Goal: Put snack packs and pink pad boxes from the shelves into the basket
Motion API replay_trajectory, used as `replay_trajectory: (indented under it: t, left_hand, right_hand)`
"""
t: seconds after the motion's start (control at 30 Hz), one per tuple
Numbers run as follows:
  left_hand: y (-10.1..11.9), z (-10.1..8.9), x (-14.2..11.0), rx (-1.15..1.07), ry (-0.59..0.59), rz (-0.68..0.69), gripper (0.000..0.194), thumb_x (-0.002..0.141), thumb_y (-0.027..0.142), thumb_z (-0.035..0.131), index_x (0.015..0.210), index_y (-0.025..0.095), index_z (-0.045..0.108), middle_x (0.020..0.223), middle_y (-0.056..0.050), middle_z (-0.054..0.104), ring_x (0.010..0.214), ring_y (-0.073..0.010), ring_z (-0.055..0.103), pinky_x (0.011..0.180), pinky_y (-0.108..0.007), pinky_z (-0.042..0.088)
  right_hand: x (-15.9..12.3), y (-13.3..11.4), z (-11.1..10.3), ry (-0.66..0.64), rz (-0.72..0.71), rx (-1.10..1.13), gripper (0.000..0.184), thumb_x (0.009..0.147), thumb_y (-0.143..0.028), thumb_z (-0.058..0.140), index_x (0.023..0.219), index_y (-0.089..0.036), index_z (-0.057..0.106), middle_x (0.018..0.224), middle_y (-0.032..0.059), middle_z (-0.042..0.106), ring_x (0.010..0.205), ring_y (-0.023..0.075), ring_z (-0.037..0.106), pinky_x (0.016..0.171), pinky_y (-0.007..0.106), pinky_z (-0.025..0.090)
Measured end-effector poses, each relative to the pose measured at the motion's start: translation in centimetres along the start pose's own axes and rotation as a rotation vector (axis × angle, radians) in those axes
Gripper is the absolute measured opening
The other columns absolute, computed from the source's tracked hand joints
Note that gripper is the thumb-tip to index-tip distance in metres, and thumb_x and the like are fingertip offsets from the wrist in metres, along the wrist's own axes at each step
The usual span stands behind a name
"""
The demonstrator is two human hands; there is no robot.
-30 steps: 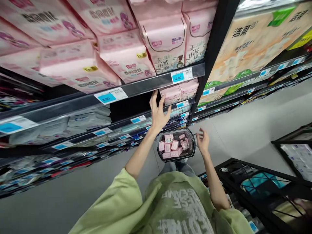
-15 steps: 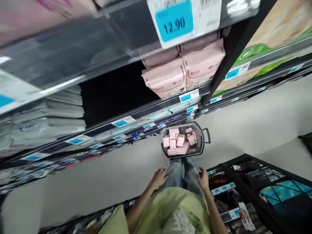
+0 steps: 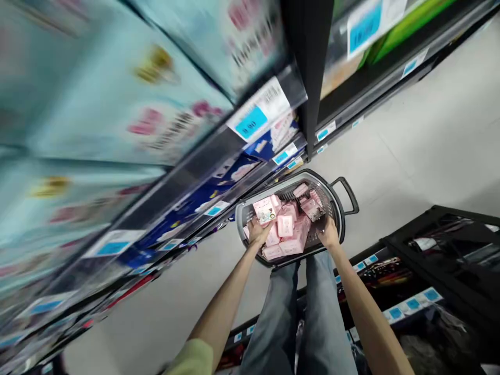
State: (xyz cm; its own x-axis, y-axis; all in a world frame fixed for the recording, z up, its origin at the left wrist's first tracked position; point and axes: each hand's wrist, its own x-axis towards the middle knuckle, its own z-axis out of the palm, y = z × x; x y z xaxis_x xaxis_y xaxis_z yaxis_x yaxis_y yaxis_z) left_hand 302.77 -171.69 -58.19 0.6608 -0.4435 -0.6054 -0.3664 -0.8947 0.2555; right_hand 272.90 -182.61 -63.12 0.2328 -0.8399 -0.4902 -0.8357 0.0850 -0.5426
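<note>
The dark grey shopping basket (image 3: pixel 339 208) stands on the floor by the shelf, at my feet, holding several pink packs (image 3: pixel 286 226). My left hand (image 3: pixel 258 233) is inside its left end, thumb and fingers closed around the lower part of a pink pack with a printed picture (image 3: pixel 265 210). The fingertips are partly hidden by the packs. Inside the right end, my right hand (image 3: pixel 330 233) has thumb and fingers apart, close beside another pink pack (image 3: pixel 312 208). Whether it touches that pack I cannot tell.
Pale blue packs (image 3: pixel 117 120), blurred, fill the shelf at upper left, above a shelf edge (image 3: pixel 187 177) with price tags. Dark blue packs (image 3: pixel 219 187) lie below. A black post (image 3: pixel 308 67) divides the shelves. A black wire rack (image 3: pixel 441 234) stands at right.
Both hands have gone from the shelf side, back near my legs, then down into the basket. The picture pack has shifted left and tilted. My view has lowered towards the basket.
</note>
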Motion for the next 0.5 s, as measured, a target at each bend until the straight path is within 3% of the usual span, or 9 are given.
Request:
replay_trajectory:
  t: [0.13, 0.27, 0.37, 0.5]
  left_hand:
    - [-0.5, 4.8, 5.4, -0.044, 0.061, -0.175, 0.119, 0.071, 0.065, 0.085, 0.157, 0.006, 0.028, 0.16, -0.037, 0.04, 0.154, -0.0458, 0.04, 0.12, -0.057, 0.042]
    - [-0.6, 7.4, 8.2, -0.034, 0.132, -0.279, 0.137, 0.067, 0.067, 0.087, 0.163, 0.006, 0.012, 0.164, -0.04, 0.03, 0.155, -0.0493, 0.037, 0.121, -0.059, 0.042]
    - [-0.5, 7.9, 8.8, -0.039, 0.142, -0.309, 0.141, 0.068, 0.065, 0.087, 0.165, 0.005, 0.004, 0.164, -0.041, 0.029, 0.153, -0.0509, 0.04, 0.119, -0.061, 0.043]
    - [-0.7, 7.6, 8.5, -0.056, 0.209, -0.234, 0.13, 0.072, 0.053, 0.088, 0.164, 0.007, 0.008, 0.161, -0.036, 0.038, 0.152, -0.0458, 0.043, 0.12, -0.056, 0.044]
  right_hand:
    - [4.2, 1.0, 6.3, -0.052, 0.023, -0.108, 0.082, 0.082, -0.022, 0.071, 0.154, -0.004, 0.037, 0.147, 0.0275, 0.056, 0.138, 0.0364, 0.057, 0.114, 0.047, 0.05]
    - [7.6, 1.7, 10.9, -0.06, 0.093, -0.206, 0.097, 0.078, -0.025, 0.079, 0.158, 0.001, 0.03, 0.159, 0.0317, 0.046, 0.149, 0.0414, 0.044, 0.122, 0.05, 0.04]
    - [9.1, 2.0, 12.9, 0.001, 0.145, -0.289, 0.102, 0.078, -0.025, 0.081, 0.161, 0.001, 0.027, 0.159, 0.0343, 0.044, 0.148, 0.0447, 0.044, 0.122, 0.054, 0.036]
    - [10.0, 2.1, 13.0, 0.017, 0.096, -0.385, 0.103, 0.078, -0.026, 0.082, 0.161, 0.001, 0.028, 0.149, 0.0365, 0.052, 0.136, 0.0465, 0.052, 0.114, 0.056, 0.041]
